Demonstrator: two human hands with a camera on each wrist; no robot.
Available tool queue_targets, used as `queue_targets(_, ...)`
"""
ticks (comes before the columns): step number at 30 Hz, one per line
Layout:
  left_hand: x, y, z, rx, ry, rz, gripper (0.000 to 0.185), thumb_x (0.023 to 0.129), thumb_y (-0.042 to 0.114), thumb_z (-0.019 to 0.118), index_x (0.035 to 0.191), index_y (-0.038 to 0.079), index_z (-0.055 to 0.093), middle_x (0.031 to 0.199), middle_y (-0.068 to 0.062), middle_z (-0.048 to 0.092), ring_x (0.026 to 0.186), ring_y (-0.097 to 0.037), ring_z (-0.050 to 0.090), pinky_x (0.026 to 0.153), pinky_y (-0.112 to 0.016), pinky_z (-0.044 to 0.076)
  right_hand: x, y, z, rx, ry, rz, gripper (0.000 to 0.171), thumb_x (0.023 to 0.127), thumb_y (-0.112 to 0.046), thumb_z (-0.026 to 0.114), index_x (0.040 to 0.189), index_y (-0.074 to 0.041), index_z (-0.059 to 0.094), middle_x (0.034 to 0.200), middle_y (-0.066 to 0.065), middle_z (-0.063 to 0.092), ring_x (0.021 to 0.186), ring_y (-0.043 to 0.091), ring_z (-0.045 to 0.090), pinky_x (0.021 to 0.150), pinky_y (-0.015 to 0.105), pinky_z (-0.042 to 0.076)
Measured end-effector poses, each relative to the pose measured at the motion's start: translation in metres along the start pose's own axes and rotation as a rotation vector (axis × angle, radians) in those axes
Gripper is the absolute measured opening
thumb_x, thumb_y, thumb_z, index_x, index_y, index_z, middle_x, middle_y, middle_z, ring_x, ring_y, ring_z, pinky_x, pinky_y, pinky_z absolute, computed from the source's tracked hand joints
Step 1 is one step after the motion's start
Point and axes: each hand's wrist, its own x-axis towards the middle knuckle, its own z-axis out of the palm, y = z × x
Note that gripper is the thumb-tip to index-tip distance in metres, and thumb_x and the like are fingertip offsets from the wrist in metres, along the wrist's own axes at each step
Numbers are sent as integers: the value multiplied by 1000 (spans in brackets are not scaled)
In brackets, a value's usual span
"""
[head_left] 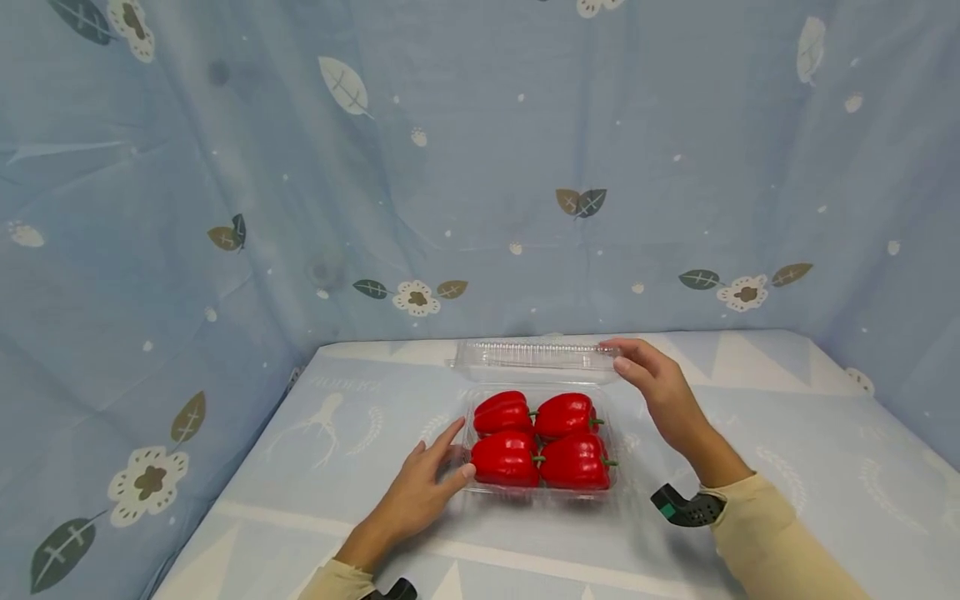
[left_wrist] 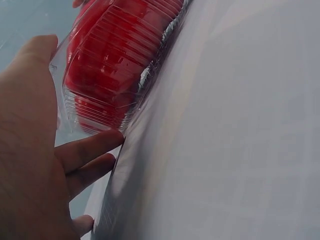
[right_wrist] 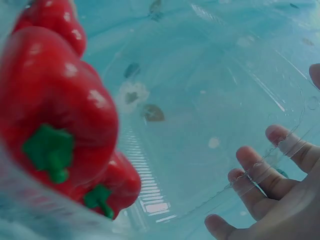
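From the head camera, a clear plastic clamshell box sits on the pale blue table cloth between the two hands, with four red bell peppers packed in its tray. The left hand lies flat at the tray's left edge, fingers straight and touching it. The right hand reaches to the far right corner of the raised lid, fingers loosely extended along its rim.

The left wrist camera shows the left hand's fingers pressed against the ribbed tray wall.

In the right wrist view, the fingertips appear to rest on the lid's edge, though the transparent plastic makes contact hard to judge.
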Motion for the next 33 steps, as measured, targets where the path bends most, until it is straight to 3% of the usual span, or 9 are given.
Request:
queue_targets(4,0,-1,1,-15,14,5,70,90,57,53,150,28,30,118,6,65,124,-19,51,113,-58,7,-12,2,2,-17,-13,-50,35,99,-23,46,131,-9,53,132,8,54,124,25,45,101,59,36)
queue_targets(7,0,0,0,-29,31,25,69,91,55,54,149,25,33,112,10,66,120,-17,54,112,-59,9,-21,5,5,-25,-21,-94,36,98,-15,47,132,-7,52,137,7,51,128,19,43,106,46,37)
queue_targets(10,-1,1,-2,-46,53,40,66,92,53,54,148,23,36,108,13,66,116,-16,56,110,-57,23,-30,8,9,-9,-29,-122,37,96,-9,49,132,-6,51,140,9,49,129,12,42,106,27,35)
queue_targets(13,-2,1,-3,-53,72,46,61,94,51,52,147,24,38,102,15,64,110,-13,57,100,-52,38,-36,10,13,19,-29,-133,35,94,-7,51,130,-8,53,140,13,48,130,12,42,102,18,34)
queue_targets(18,-2,0,-4,-91,91,35,43,100,33,47,143,25,45,93,15,64,95,-7,60,88,-40,48,-45,12,15,-16,-32,-130,32,94,-7,52,125,-15,57,139,10,49,130,17,42,104,24,34)
queue_targets(23,-1,-1,-6,-163,111,16,40,101,14,39,138,23,50,83,11,66,88,-7,61,91,-36,47,-54,15,17,-60,-35,-137,29,94,-6,55,120,-17,60,137,8,50,129,22,42,104,21,34)
queue_targets(29,-1,-2,-11,-208,93,11,35,104,21,37,135,22,54,75,6,64,83,-12,61,89,-33,44,-60,20,21,-84,-20,-100,29,89,-9,65,116,-20,62,135,6,52,129,21,42,101,15,33)
queue_targets(33,-1,-2,-13,-251,53,-12,37,102,31,44,136,22,52,77,1,63,83,-15,58,82,-29,44,-62,24,23,-109,-14,-75,30,87,-10,69,114,-20,63,134,4,53,129,19,42,100,13,33)
